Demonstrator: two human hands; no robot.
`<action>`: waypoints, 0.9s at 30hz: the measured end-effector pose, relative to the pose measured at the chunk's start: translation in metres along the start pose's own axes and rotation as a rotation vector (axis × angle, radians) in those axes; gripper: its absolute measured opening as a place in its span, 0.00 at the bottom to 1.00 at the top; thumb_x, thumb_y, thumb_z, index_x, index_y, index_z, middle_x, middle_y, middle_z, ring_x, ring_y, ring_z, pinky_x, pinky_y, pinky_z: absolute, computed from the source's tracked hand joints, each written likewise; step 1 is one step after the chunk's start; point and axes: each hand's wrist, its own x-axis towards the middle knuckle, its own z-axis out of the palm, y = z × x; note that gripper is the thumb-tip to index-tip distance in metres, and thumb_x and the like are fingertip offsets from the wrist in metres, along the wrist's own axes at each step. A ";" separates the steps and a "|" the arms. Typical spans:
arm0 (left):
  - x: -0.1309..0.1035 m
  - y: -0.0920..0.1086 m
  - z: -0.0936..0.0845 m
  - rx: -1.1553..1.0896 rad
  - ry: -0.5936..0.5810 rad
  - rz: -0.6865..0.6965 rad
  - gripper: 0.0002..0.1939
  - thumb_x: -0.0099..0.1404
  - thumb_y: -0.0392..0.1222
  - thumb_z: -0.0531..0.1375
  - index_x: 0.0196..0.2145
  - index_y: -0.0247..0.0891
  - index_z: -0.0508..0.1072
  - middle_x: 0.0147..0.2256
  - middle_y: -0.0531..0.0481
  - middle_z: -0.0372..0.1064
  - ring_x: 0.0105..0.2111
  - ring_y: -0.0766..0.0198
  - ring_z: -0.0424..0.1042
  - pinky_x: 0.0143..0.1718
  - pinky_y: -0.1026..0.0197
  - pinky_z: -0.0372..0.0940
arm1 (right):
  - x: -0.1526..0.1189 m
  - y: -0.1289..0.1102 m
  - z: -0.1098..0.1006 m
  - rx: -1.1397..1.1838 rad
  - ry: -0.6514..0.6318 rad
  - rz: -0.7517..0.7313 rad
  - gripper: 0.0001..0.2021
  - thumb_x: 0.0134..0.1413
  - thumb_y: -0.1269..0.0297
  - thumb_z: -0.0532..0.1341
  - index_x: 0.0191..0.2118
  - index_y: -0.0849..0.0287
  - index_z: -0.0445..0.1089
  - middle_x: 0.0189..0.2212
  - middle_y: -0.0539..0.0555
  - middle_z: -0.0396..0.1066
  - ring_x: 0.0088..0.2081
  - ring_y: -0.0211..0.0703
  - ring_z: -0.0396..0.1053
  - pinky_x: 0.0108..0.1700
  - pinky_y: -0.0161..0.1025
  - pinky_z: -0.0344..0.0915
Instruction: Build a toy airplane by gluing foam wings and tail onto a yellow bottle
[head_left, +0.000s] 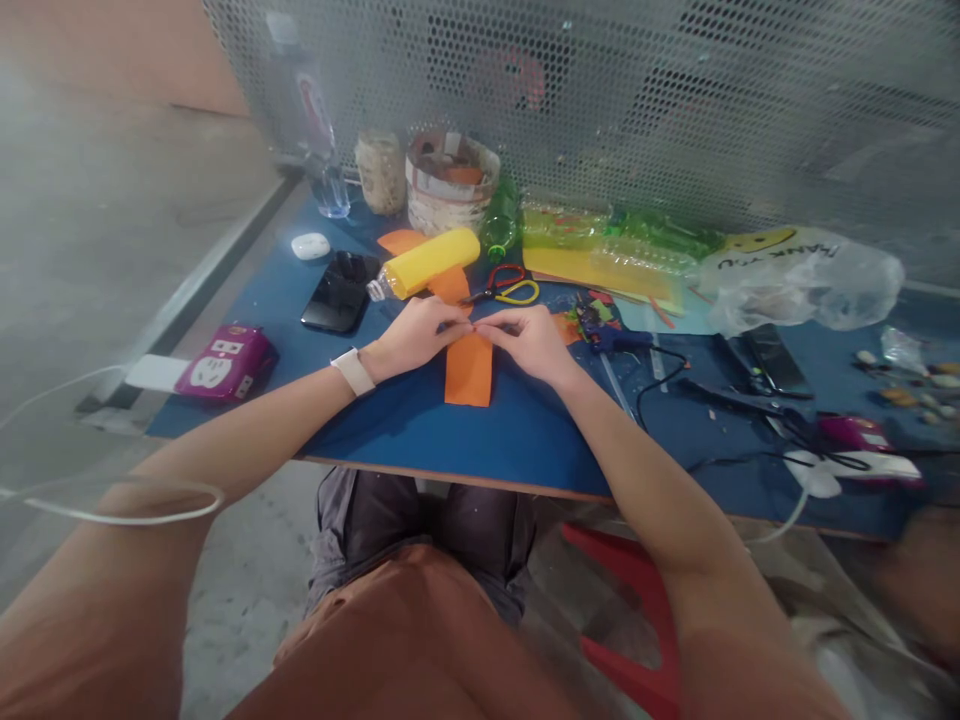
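Note:
A long orange paper strip [469,375] lies on the blue table, running from below the bottle toward the front edge. Over its middle, my left hand [427,332] and my right hand [527,340] meet fingertip to fingertip, both closed in a pinch on the strip. Their fingers cover part of it. Just behind my left hand lies a plastic bottle wrapped in yellow [435,263], its clear neck pointing left. A pair of scissors [517,290] with one red and one yellow handle loop rests behind my right hand, beside the strip.
Left are a black phone [341,292], a white case [310,246] and a purple power adapter [227,363]. A round container [452,190] and green bottle [502,222] stand behind. Right are a blue glue gun [619,340], cords and a plastic bag [806,280].

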 end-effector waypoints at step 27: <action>-0.001 0.006 -0.001 -0.163 0.031 -0.044 0.06 0.81 0.41 0.74 0.46 0.45 0.94 0.43 0.48 0.95 0.44 0.54 0.91 0.52 0.53 0.84 | -0.001 0.003 0.001 0.057 0.021 0.008 0.15 0.65 0.43 0.87 0.46 0.47 0.99 0.47 0.59 0.96 0.46 0.65 0.93 0.51 0.58 0.91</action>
